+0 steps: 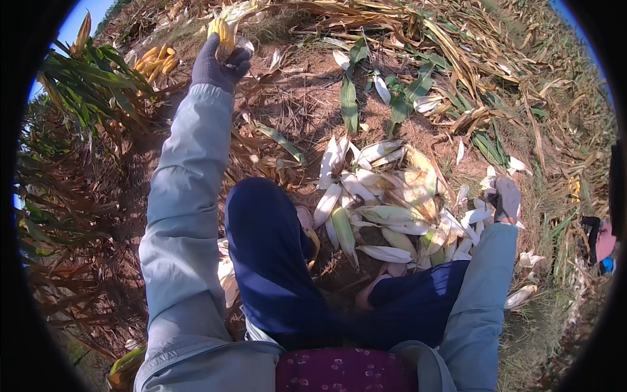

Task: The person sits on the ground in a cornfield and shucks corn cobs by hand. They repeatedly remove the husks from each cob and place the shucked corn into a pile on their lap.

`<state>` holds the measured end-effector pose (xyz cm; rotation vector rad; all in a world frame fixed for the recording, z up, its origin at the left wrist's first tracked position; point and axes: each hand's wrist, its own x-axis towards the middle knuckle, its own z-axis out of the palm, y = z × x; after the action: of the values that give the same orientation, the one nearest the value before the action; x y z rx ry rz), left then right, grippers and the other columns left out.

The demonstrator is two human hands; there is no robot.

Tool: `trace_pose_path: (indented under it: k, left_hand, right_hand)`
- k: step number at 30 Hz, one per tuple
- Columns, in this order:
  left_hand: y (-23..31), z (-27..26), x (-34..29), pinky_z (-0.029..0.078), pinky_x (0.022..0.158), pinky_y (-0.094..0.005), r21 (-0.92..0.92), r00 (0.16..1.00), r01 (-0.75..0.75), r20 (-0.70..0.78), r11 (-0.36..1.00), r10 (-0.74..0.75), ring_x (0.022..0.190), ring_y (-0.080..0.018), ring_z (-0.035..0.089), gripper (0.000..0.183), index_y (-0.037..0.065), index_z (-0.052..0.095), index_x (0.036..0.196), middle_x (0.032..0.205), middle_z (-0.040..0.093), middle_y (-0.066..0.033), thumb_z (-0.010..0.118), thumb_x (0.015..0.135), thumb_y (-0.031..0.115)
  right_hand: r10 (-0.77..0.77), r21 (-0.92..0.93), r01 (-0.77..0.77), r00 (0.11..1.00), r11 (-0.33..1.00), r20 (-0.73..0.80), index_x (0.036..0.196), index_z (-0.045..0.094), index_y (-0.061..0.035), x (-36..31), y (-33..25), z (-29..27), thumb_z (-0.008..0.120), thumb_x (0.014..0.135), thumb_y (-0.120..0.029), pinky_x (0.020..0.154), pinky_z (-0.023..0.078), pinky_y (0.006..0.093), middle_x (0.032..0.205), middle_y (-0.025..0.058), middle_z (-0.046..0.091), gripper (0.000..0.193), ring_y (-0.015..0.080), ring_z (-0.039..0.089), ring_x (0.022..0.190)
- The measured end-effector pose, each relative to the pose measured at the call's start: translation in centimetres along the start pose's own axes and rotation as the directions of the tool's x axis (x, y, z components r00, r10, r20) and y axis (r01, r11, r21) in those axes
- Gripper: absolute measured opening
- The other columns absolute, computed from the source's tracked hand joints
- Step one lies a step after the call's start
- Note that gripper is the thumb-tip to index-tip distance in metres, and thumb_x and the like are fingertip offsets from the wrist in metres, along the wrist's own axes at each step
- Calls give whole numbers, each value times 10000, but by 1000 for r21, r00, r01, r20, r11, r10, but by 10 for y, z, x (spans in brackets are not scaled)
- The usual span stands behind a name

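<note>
My left hand (221, 65), in a grey glove, reaches far forward at the upper left. Its fingers are closed around a husked yellow corn cob (224, 30), which sticks up above the thumb. Left of it, on the ground, lies a small heap of bare yellow cobs (157, 63). My right hand (506, 199) is out to the right, just beyond the edge of a pile of pale husks and unpeeled ears (398, 209). Its fingers are curled in, and a bit of pale husk (488, 178) shows beside them. What the fingers hold, if anything, cannot be made out.
My bent knees (271, 228) in dark blue trousers frame the near side of the husk pile. Green and dry corn stalks (91, 78) stand along the left. Dry stalks and leaves (450, 49) cover the ground at the far right. Pink and blue items (606, 245) lie at the right edge.
</note>
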<state>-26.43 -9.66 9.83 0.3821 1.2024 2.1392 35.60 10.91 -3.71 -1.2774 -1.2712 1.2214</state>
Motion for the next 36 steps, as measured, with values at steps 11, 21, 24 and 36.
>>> trace_pose_path:
  k: [11,21,24,36]
  left_hand:
    - [28,0,-33,484,887,-455,40,997,67,38,997,-69,1048,-295,585,313,-22,523,1132,1124,601,-176,578,883,161]
    - [-146,75,-90,535,786,-434,170,909,398,60,902,-412,846,-262,631,189,22,573,997,903,626,-113,526,902,180]
    - [-151,86,-93,542,785,-410,184,918,314,190,932,-347,820,-258,641,208,5,578,1008,869,637,-110,543,895,176]
    - [-150,78,-67,543,812,-379,171,789,326,493,930,-367,839,-234,640,264,-6,586,1061,933,641,-124,558,902,202]
  right_hand:
    - [-50,-794,293,948,533,316,776,603,-7,-12,22,57,640,806,-284,595,466,318,657,98,588,281,201,589,634]
    - [400,-688,617,561,382,725,902,680,-86,-99,152,140,619,757,-318,706,482,382,804,134,654,281,280,630,773]
    - [638,-818,106,571,566,516,921,675,-77,-150,183,162,611,742,-326,749,483,374,843,144,667,313,285,635,815]
    - [633,-901,379,650,212,422,1033,662,-166,-267,242,212,654,715,-297,840,480,453,1009,197,611,345,377,613,914]
